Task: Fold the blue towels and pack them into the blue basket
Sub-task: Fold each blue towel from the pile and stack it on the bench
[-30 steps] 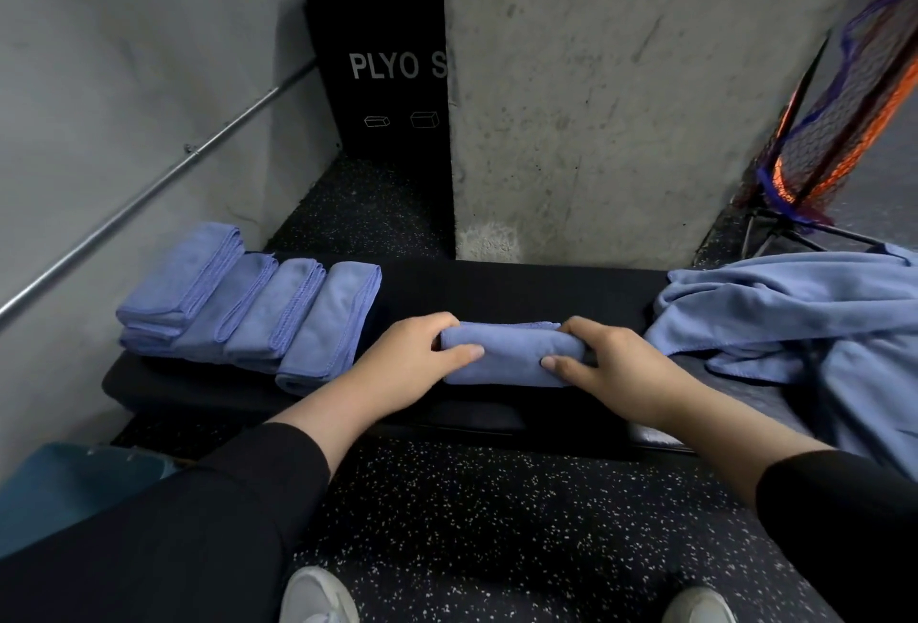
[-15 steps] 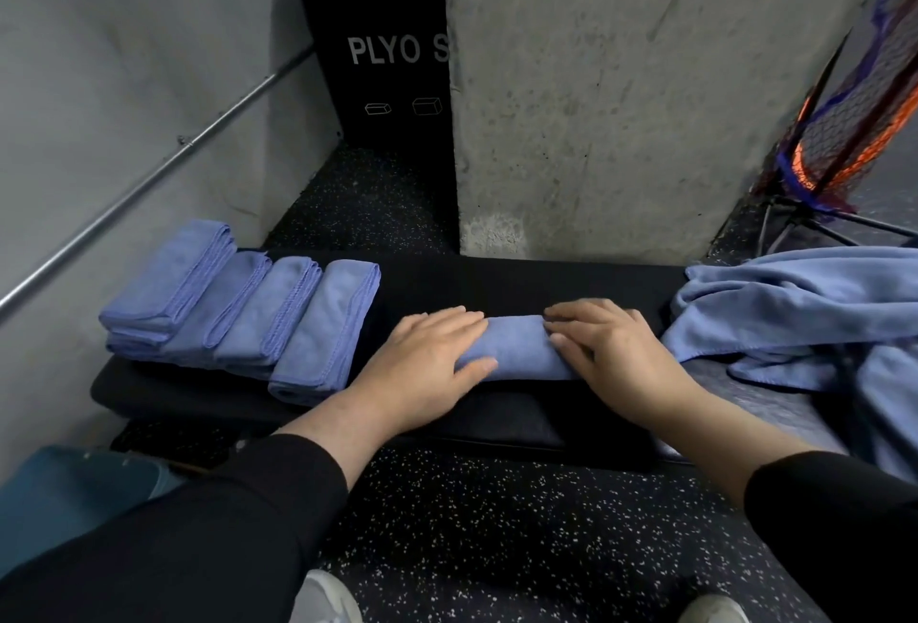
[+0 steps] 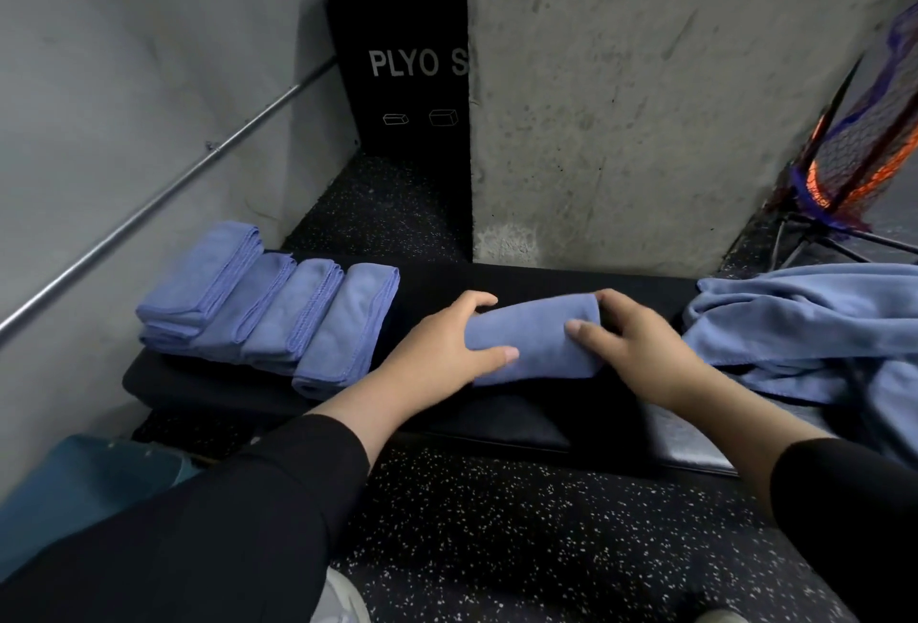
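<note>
A folded blue towel (image 3: 534, 342) lies across the middle of a black padded bench (image 3: 521, 428). My left hand (image 3: 447, 349) grips its left end, thumb in front and fingers behind. My right hand (image 3: 631, 344) grips its right end the same way. Several folded blue towels (image 3: 278, 309) lean against each other in a row on the bench's left part. A heap of unfolded blue towels (image 3: 814, 324) lies on the bench's right part. A corner of the blue basket (image 3: 84, 488) shows on the floor at the lower left.
A concrete pillar (image 3: 670, 101) rises right behind the bench. A black plyo box (image 3: 407, 56) stands behind on the left, by a grey wall with a metal rail (image 3: 164, 195). A netted frame (image 3: 864, 150) stands at the far right. The floor is black speckled rubber (image 3: 546, 538).
Half a second ago both hands lay flat on the folded towel, pressing it down. Now they grip its two ends, and its right end is tilted slightly away from me.
</note>
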Available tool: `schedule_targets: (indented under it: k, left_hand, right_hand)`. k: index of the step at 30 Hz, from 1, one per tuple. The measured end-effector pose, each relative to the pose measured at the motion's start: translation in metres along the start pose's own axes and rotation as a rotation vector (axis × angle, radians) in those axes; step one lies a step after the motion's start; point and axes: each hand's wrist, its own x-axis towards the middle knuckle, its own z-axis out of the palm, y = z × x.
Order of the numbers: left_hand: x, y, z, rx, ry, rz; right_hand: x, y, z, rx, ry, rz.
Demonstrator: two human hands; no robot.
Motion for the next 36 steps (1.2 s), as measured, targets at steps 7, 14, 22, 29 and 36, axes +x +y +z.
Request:
schedule_targets:
  k: [7,14,22,29,36]
  left_hand:
    - [-0.030,0.017,-0.031,-0.544,-0.025,-0.138]
    - [-0.080,0.010,-0.080,-0.745,0.155,-0.238]
    - [-0.112,-0.030,-0.128,-0.865,0.294,-0.323]
    - [-0.110,-0.061,-0.162,-1.021,0.466,-0.427]
    - [-0.102,-0.085,-0.174,-0.610,0.548,-0.510]
  right_hand:
    - [-0.001,-0.071,0.005,0.349,0.121,0.105]
    - [-0.019,-0.133,0.037,0.845,-0.203,0.208]
    - [0.015,-0.186,0.090,0.795,-0.147,0.215]
    - [0.087,-0.228,0.143,0.592,-0.167,0.171]
    - [0.140,-0.242,0.195,0.388,-0.190,0.138]
